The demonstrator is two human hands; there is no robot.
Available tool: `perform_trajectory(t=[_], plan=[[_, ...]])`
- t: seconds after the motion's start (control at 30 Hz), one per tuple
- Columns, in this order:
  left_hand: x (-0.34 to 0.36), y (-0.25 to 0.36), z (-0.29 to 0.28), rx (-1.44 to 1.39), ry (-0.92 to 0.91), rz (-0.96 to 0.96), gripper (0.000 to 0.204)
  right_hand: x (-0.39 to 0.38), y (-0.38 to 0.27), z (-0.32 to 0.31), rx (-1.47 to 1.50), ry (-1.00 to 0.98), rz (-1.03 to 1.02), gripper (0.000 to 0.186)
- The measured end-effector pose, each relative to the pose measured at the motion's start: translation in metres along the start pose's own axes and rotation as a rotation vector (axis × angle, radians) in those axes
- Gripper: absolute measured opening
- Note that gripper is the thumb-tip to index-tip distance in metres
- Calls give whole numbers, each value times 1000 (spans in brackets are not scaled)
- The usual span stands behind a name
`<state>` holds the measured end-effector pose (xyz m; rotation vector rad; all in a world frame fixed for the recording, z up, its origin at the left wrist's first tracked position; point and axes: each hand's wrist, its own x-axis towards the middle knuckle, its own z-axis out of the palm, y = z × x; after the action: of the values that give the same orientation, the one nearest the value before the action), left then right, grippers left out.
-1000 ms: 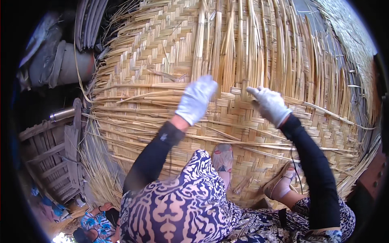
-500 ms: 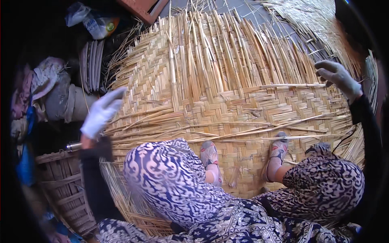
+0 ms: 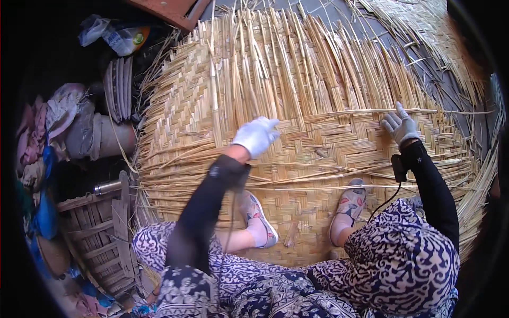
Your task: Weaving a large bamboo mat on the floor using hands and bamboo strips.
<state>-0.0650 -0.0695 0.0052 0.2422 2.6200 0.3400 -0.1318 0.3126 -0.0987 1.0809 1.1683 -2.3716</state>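
A large half-woven straw mat (image 3: 339,146) spreads under my feet, its loose upright strips (image 3: 302,63) lying side by side toward the far edge. My left hand (image 3: 257,137), in a white glove, is over the middle of the mat at the foot of these strips. Its fingers stretch to the right, and nothing shows in them. On the right, my gloved right hand (image 3: 401,127) rests at a long crosswise strip (image 3: 350,112), fingers apart, one of them reaching across it. That strip runs past the mat's right edge.
Loose strips (image 3: 318,175) lie across the mat before my shoes (image 3: 352,201). At the left stand a slatted wooden piece (image 3: 98,233), a metal cylinder (image 3: 108,187) and piled cloths (image 3: 66,106). A brick-red block (image 3: 177,10) lies at the far left, another woven mat (image 3: 416,24) at the far right.
My left hand has swung right from the mat's left edge to its middle. The right hand has come in from the right edge and down onto the crosswise strip. My left knee has lowered.
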Motion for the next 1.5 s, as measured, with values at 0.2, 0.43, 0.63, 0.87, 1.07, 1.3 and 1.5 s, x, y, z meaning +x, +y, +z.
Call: perform_trajectory(t=[0.2, 0.43, 0.63, 0.87, 1.07, 1.3, 1.5], plan=[[39, 3, 103, 226, 359, 18, 52, 9, 6, -12, 161, 144, -44, 33], [72, 58, 58, 78, 166, 29, 37, -9, -5, -32, 302, -60, -125, 22], [102, 91, 73, -30, 292, 227, 35, -5, -9, -15, 543, -284, -68, 26], [113, 92, 86, -582, 381, 131, 17, -66, -131, -17, 76, -695, -879, 29], [129, 103, 92, -452, 202, 77, 21, -90, -92, -115, -1502, 238, -756, 13], [137, 107, 81, -308, 47, -85, 33, -160, 18, -175, -2066, -133, -898, 27], [149, 107, 84, -233, -28, -130, 39, -160, 28, -200, -2135, 16, -933, 20]])
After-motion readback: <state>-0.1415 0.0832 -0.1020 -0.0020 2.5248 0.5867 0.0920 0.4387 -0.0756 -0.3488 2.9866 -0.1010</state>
